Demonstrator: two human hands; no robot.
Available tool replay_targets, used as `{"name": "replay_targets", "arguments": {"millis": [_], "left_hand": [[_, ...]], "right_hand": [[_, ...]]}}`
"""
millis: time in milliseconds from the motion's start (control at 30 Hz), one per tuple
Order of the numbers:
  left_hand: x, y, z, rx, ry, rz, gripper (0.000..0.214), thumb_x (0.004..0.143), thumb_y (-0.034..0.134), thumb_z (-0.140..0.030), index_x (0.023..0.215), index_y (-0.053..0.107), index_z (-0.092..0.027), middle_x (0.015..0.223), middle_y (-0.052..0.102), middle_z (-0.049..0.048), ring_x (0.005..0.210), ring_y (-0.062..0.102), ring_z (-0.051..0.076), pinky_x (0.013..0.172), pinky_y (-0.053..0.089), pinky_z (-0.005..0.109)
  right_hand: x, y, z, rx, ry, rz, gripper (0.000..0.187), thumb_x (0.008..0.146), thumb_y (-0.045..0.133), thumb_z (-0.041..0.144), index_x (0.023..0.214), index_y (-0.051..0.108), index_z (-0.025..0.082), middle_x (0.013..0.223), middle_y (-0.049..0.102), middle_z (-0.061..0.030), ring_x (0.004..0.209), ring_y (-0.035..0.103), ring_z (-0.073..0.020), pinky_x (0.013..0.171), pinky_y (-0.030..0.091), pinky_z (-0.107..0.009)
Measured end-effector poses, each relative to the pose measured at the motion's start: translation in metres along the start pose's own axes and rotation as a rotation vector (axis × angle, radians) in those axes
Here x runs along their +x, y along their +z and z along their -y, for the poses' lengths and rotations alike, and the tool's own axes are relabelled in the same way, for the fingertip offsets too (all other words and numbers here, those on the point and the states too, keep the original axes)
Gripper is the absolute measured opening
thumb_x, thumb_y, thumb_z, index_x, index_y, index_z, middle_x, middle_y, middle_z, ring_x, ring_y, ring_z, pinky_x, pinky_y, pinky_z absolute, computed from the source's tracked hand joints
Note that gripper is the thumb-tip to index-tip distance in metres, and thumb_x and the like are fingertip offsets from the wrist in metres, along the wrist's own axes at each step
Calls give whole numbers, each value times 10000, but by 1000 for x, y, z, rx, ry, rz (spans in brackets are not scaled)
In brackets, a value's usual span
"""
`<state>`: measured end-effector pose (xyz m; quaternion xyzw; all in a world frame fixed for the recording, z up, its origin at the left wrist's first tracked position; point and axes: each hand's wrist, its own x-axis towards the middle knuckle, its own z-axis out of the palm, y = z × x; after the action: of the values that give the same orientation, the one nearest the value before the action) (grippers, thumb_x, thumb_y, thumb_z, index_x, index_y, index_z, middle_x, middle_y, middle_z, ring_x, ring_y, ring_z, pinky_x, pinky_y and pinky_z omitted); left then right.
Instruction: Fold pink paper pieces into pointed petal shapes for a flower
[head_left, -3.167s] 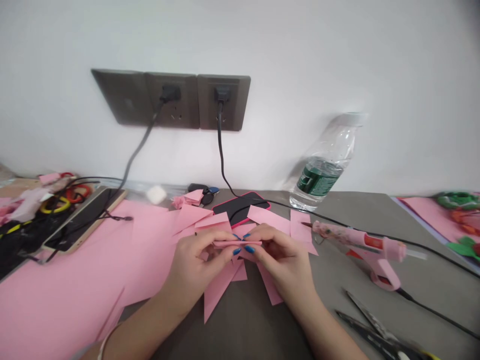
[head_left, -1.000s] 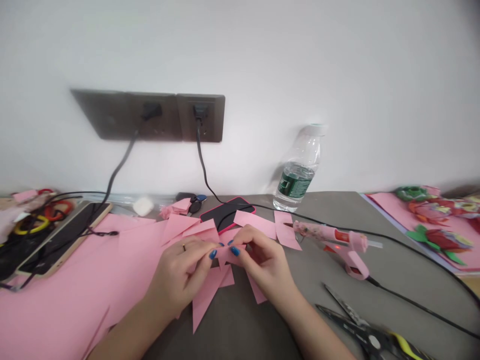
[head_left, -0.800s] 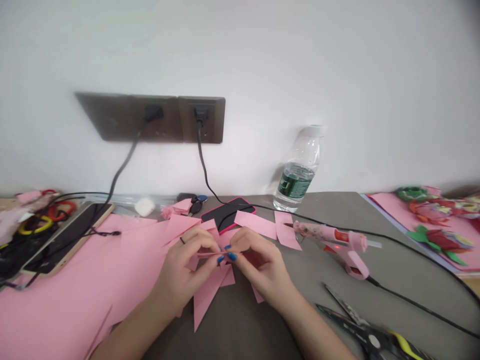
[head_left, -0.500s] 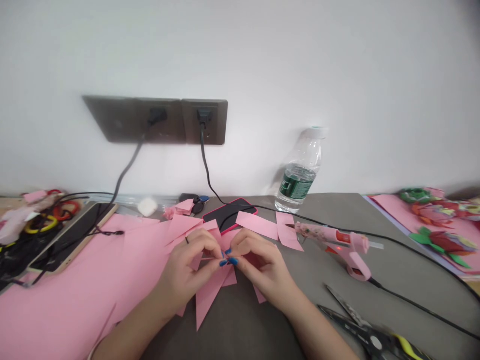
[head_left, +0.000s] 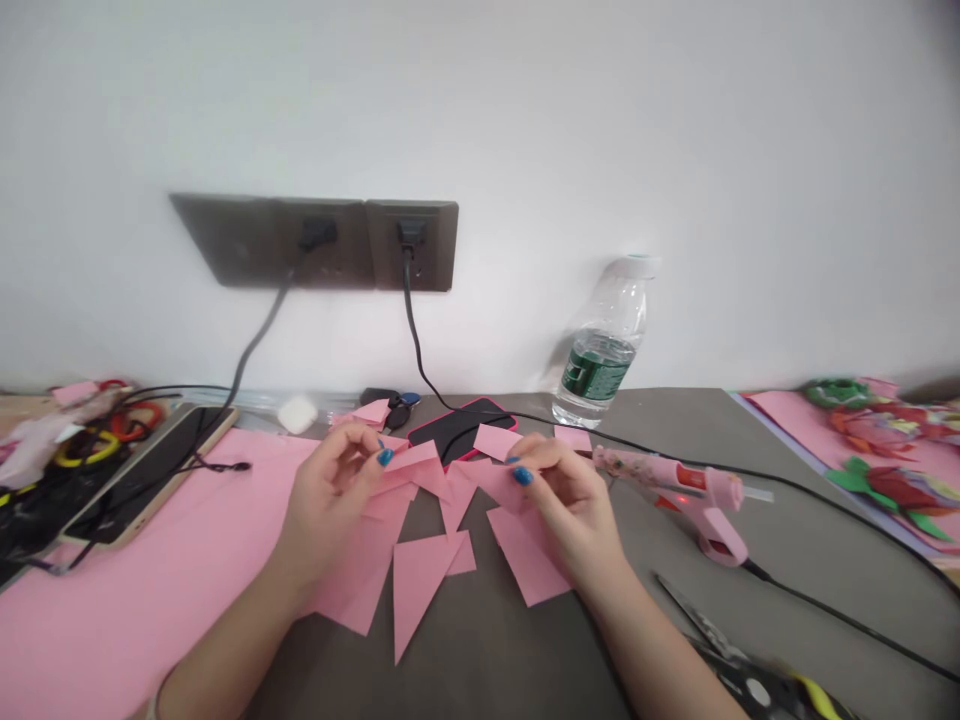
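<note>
Head view. Left hand [head_left: 330,495]: thumb and fingertips pinched together on the edge of a folded pink paper piece [head_left: 409,468], blue-painted nails showing. Right hand [head_left: 562,505]: fingers curled, thumb and fingertips pinching a pink paper strip [head_left: 491,478]; whether strip and piece are joined cannot be told. Between and below the hands, on the grey desk [head_left: 510,665]: a pink paper triangle [head_left: 420,590]. Under the right hand: a pink paper rectangle [head_left: 525,555]. Right of the right hand: a pink hot glue gun [head_left: 675,475]. Ahead of the hands: a pink-cased smartphone [head_left: 457,432] and a plastic water bottle [head_left: 600,360]. Left of the left hand: a pink paper sheet [head_left: 127,590]. Lower right of the right hand: blurred pliers [head_left: 754,690]. Far right of the right hand: paper flowers [head_left: 881,450].
</note>
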<state>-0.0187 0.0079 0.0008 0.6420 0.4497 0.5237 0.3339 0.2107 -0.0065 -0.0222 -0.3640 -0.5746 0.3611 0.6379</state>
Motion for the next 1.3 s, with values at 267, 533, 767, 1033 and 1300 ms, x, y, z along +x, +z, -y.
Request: {"name": "replay_targets", "arguments": {"millis": [267,533,767,1033,1300], "left_hand": [[-23,21,-5,-151,-136,207,285,910,628,-363,714,703,-170,694,724,55,604,659,152,559,565,237],[-20,25,-2,-177,-212,156,191,844,695,-358,862,699,-168,715,667,21,639,626,149,562,546,236],[-21,28,2,-205,-221,168,205,878,656,-339,775,621,-166,712,561,-13,660,538,120,589,477,201],[-26,29,4,-299,-273,249,141,937,604,-328,893,581,-195,820,568,-9,723,560,128,621,538,209],[-29,28,5,-268,-288,284,48,959,559,-238,938,595,-213,753,577,-48,568,601,75,559,512,175]], "right_hand": [[-8,12,-3,10,47,58,187,918,668,371,807,688,221,752,612,-36,701,552,-183,605,430,-295],[-10,12,-5,32,34,169,128,933,658,322,869,738,246,882,641,-61,838,609,-210,668,474,-314],[-16,14,-7,170,234,267,364,892,707,426,1223,621,302,1081,626,-65,877,623,-193,722,507,-303],[-13,19,-4,210,405,307,218,885,705,423,915,639,217,849,683,-35,805,658,-192,736,532,-303],[-15,16,-5,79,255,262,121,952,606,315,976,684,225,880,684,-40,704,616,-155,595,463,-245]]}}
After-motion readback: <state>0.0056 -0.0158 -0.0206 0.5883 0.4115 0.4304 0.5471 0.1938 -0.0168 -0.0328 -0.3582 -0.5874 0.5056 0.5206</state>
